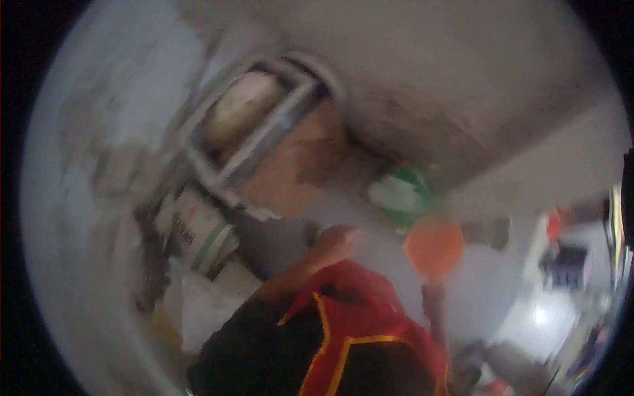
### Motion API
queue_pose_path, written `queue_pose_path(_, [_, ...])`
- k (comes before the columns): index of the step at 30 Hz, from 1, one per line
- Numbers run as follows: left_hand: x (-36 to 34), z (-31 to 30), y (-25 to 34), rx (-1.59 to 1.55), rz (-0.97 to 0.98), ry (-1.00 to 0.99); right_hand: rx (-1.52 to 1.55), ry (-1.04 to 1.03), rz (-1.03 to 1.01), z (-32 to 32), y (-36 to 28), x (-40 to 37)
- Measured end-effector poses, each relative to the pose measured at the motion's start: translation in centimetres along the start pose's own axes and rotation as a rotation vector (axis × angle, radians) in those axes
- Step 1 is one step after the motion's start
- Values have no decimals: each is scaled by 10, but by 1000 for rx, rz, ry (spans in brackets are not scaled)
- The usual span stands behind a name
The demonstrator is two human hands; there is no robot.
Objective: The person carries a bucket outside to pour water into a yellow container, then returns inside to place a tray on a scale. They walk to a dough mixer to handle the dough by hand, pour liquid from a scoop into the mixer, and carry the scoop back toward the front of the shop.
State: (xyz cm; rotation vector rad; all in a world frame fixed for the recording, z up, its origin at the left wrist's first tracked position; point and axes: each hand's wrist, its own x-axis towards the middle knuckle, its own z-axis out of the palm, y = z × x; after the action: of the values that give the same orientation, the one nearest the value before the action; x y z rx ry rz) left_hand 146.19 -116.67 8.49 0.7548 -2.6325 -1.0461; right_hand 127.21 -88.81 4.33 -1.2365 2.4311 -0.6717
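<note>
Motion blurs the whole head view. My left hand (342, 241) reaches forward in front of my red and black clothing, its fingers smeared together. On the right, my right hand (434, 294) meets the lower edge of a round orange dish (434, 247), which it holds up in front of me; its fingers are mostly hidden. Just beyond the dish is a green and white bundle (401, 196), blurred, resting low near the wall.
A framed recess (284, 122) with a pale sack-like bulk (244, 102) stands ahead to the left. Below it leans a printed sack (198, 231) with a green stripe. A small dark crate (566, 265) and a bright shiny patch of floor (538, 323) lie to the right.
</note>
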Motion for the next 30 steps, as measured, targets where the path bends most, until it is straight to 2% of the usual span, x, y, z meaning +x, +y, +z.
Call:
queue_pose_path(2, [17,28,42,-42,65,-84,383,-203,554,-50,-10,-16])
queue_pose_path(4, [29,60,78,-36,121,-219,201,44,515,-51,28,-61])
queue_pose_path(6, [44,92,107,12,239,-336,420,161,647,-55,59,-94])
queue_pose_path(8, [54,122,132,45,376,-407,478,262,781,-65,71,-123])
queue_pose_path(12, [106,153,179,84,498,-630,820,446,1014,-101,78,-127])
queue_pose_path(15, [119,178,218,123,558,-729,908,616,1085,-115,97,-149])
queue_pose_path(17, [121,222,258,132,623,-753,882,664,1094,-124,143,-183])
queue_pose_path(20, [158,269,301,142,724,-863,738,753,1146,-137,190,-194])
queue_pose_path(23, [193,349,350,156,743,-989,661,849,1238,-174,245,-212])
queue_pose_path(27, [245,432,442,189,886,-976,495,890,1332,-241,318,-231])
queue_pose_path(29, [266,476,484,154,1126,-883,596,867,1338,-284,359,-248])
queue_pose_path(30, [278,498,507,162,1150,-903,665,850,1342,-302,379,-253])
